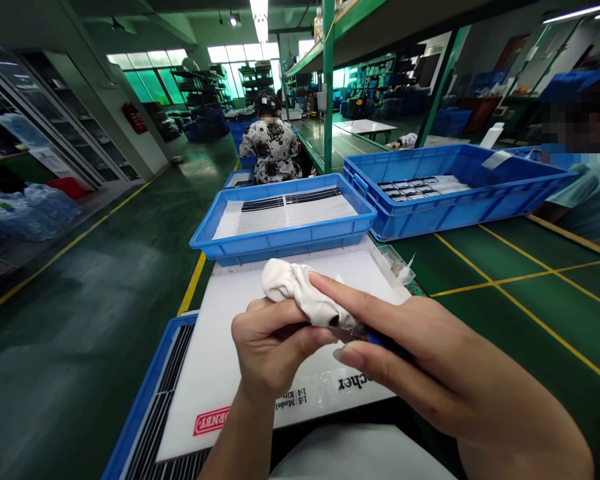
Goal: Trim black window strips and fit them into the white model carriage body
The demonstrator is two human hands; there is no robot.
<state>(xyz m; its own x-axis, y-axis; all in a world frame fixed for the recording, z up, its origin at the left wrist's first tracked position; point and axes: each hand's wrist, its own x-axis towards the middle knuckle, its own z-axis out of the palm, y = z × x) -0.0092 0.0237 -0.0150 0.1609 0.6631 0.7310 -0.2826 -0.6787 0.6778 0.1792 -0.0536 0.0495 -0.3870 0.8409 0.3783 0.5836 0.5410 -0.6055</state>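
A crumpled white cloth (293,285) is bunched in my left hand (269,350), whose thumb and fingers are closed round it. A small dark spot (334,321) shows at the cloth's lower right; what it belongs to is mostly hidden. My right hand (425,353) is closed on a knife with a short metal blade (347,333) and a blue handle (377,338). The blade lies against the cloth, between the two hands. My right index finger presses on top of the cloth. Both hands are above a white board (230,360) with printed lettering.
Behind the board is a blue tray (280,233) with rows of black-and-white strips. A larger blue crate (460,213) stands right of it, near another person's sleeve (590,200). A small clear box (395,263) sits at the board's corner. Another tray (155,353) lies partly under the board.
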